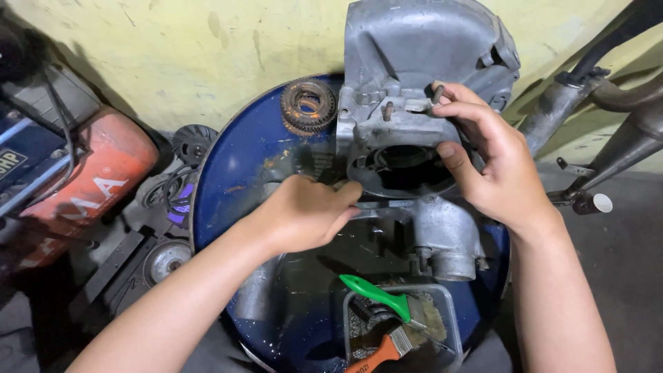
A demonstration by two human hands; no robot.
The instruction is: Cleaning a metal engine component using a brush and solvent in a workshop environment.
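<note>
Grey metal engine case point(414, 103), standing on a round blue drum top point(242, 166), directly under both my grips. My right hand point(494, 162): fingertips pinch a stud at the case's upper edge, thumb pressed on the rim of its round opening. My left hand point(304, 211): fingers curled together against the case's lower left edge; whether they grip anything I cannot tell. Beyond my left hand, a rusty gear point(308, 105). Below both hands, a clear tub point(452, 304) holding a green-handled brush point(376, 293) and an orange-handled brush point(376, 352).
</note>
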